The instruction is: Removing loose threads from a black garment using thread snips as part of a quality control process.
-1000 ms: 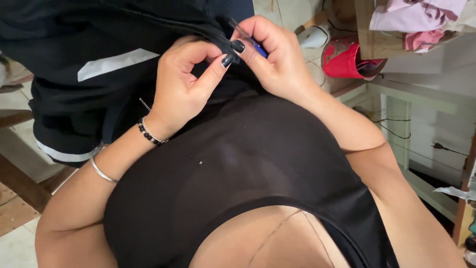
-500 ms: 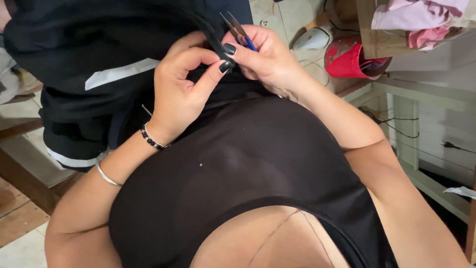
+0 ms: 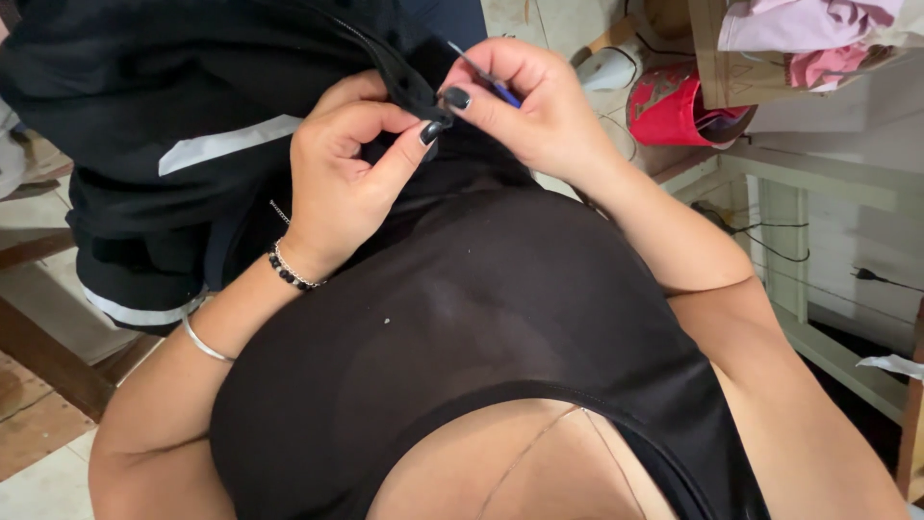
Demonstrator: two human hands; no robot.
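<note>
My left hand (image 3: 337,178) and right hand (image 3: 539,111) meet in front of my chest, fingertips touching at a folded edge of the garment (image 3: 192,116), which spreads away to my left and hangs down over a wooden frame (image 3: 48,366) beneath it. A small thread snipper (image 3: 486,77) lies inside my right hand, its tip pointing left toward the cloth. Behind that hand, to the right, a bucket (image 3: 674,111) stands on the floor, with a box of folded cloth (image 3: 799,48) just right of it, above a table (image 3: 818,178).
</note>
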